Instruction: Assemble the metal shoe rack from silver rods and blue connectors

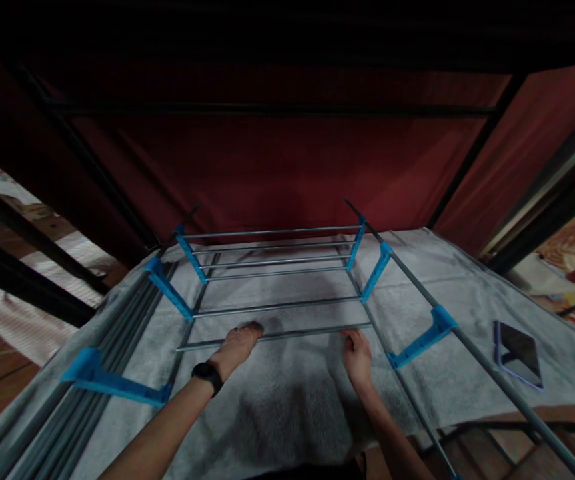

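Observation:
A grey metal rod point(300, 331) lies crosswise in front of me, at the near end of a partly assembled rack. My left hand point(240, 343), with a black band on the wrist, is closed over the rod left of its middle. Near the rod's right end, the fingers of my right hand point(357, 352) are curled against it. The rack has long side tubes point(412, 277) joined by blue plastic brackets point(375, 272), with several cross rods point(277, 308) between them farther off. Another blue bracket point(422, 339) stands right of my right hand, and one more point(112, 381) is at the left.
A bundle of loose grey tubes point(95, 380) lies along the left. The rack rests on a grey blanket point(287, 407). A phone point(518, 355) lies at the right. Black frame bars point(75, 153) and red cloth point(277, 173) enclose the far side.

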Available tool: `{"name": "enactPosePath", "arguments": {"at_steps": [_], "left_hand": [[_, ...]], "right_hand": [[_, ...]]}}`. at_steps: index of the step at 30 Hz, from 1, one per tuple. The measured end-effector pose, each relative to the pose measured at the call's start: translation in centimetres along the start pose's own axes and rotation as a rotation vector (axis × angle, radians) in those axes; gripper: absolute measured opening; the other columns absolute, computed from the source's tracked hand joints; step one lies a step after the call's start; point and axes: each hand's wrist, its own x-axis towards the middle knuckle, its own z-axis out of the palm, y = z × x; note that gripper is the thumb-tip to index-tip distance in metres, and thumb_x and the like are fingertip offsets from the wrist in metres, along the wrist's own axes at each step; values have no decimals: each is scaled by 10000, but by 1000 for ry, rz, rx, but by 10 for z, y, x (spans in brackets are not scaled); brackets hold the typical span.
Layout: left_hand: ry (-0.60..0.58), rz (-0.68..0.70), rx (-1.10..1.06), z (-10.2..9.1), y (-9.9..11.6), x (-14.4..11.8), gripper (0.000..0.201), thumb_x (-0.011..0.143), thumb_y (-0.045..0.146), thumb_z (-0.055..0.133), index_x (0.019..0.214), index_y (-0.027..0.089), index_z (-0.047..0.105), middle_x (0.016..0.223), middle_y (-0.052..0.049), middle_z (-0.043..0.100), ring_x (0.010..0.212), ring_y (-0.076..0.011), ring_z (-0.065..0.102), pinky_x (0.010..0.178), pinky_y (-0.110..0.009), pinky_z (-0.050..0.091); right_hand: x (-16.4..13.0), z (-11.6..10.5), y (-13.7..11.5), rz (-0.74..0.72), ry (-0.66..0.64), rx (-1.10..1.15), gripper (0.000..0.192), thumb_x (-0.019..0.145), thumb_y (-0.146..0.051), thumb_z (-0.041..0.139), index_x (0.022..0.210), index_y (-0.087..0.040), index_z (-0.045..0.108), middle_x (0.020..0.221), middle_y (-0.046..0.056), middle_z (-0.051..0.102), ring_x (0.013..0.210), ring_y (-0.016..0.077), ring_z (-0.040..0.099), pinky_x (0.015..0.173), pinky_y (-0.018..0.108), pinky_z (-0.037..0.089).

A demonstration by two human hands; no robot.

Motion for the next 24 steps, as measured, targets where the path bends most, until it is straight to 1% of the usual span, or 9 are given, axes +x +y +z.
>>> {"name": "enactPosePath", "arguments": {"at_steps": [4,7,9,13,16,18,20,22,24], "left_hand": [[117,-13,-42,25,-5,-5,567,941,26,409,1374,264,687,1448,-117,672,1346,-255,627,1138,-422,475],[143,-64,-15,44,-9,-6,594,958,23,372,1414,263,668,1518,-120,617,1405,-268,579,1181,-455,446],[151,-77,-9,53,-12,-8,579,955,28,387,1403,255,677,1508,-121,623,1409,-269,574,1200,-459,429],[192,-46,-127,58,-19,-15,446,953,138,511,1337,252,708,1453,-102,664,1414,-270,566,1203,-439,431],[334,-48,-334,56,-34,-19,357,964,303,564,1283,228,705,1384,-112,693,1339,-274,618,1160,-419,474],[502,-188,-466,54,-52,-20,329,967,368,543,1207,202,695,1290,-129,707,1210,-277,676,1104,-424,514],[671,-433,-547,50,-75,-20,301,951,380,539,1133,177,666,1203,-149,690,1118,-295,685,1060,-464,535],[807,-662,-586,44,-99,-18,287,919,354,555,1115,155,620,1149,-166,658,1123,-324,661,1036,-504,540],[928,-795,-613,39,-119,-15,325,876,315,594,1152,143,575,1132,-168,629,1184,-340,624,1051,-516,529]], "right_hand": [[-1,-5,-3,25,46,19,305,927,-277,425,949,-206,720,941,97,710,993,266,630,982,445,485],[-1,-7,-4,13,52,20,297,908,-266,432,949,-207,719,948,95,704,1008,265,612,1001,446,469],[-1,-9,-5,10,56,24,295,893,-254,436,955,-209,720,961,93,703,1015,264,606,1004,445,466],[1,-11,-5,6,72,44,308,873,-239,432,989,-207,716,1005,94,703,1036,256,607,1018,444,465],[10,-13,-1,2,74,24,344,866,-241,422,1049,-202,710,1061,104,699,1075,261,604,1046,462,455],[23,-15,5,11,90,-1,375,863,-259,417,1097,-191,703,1087,117,691,1098,274,596,1057,482,450],[41,-15,12,34,123,-30,416,851,-284,423,1148,-163,688,1116,144,680,1128,297,586,1070,507,442],[61,-16,18,63,163,-63,484,831,-308,436,1215,-113,658,1163,188,664,1171,328,572,1089,533,429],[82,-14,23,90,202,-94,560,812,-328,450,1282,-69,613,1216,229,643,1220,357,555,1109,550,414]]}}
